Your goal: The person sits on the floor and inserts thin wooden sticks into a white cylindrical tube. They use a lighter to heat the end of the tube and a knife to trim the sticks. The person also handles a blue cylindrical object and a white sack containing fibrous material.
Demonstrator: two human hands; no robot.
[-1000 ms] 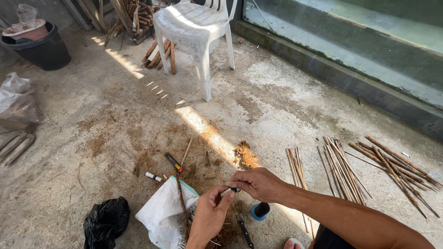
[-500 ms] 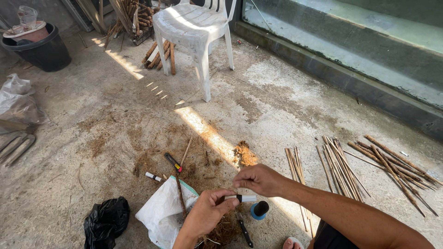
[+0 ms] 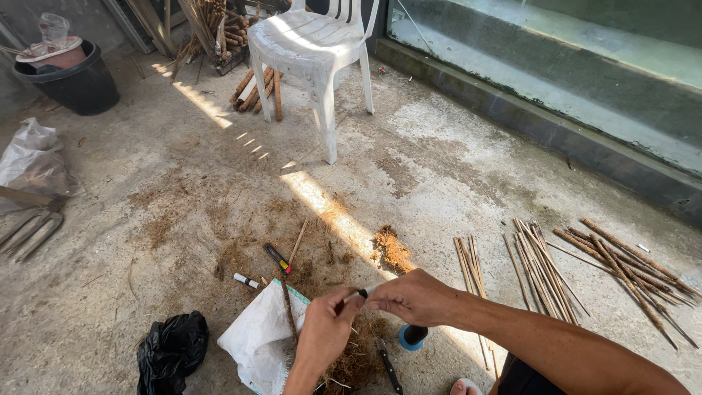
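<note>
My left hand [image 3: 324,333] and my right hand [image 3: 414,298] meet low in the head view, both closed on a small light-coloured stick piece [image 3: 360,293] held between them. Below the hands lie a pile of brown fibre [image 3: 358,358], a white sack [image 3: 257,338], a thin stick [image 3: 287,307], a dark-handled knife [image 3: 389,367] and a blue-rimmed roll [image 3: 412,336]. A red-and-black tool [image 3: 277,258] and a small white tube [image 3: 246,280] rest on the concrete floor to the left.
Bundles of thin sticks [image 3: 537,267] and fibre-wrapped sticks [image 3: 629,267] lie at the right. A white plastic chair [image 3: 311,51] stands ahead, with more wrapped sticks [image 3: 256,86] under it. A black tub [image 3: 69,77], grey bag [image 3: 33,161] and black bag [image 3: 170,351] sit left.
My hands have stayed together on the small stick piece, shifting slightly; the left hand has turned and moved up a little under the right. Nothing else has moved.
</note>
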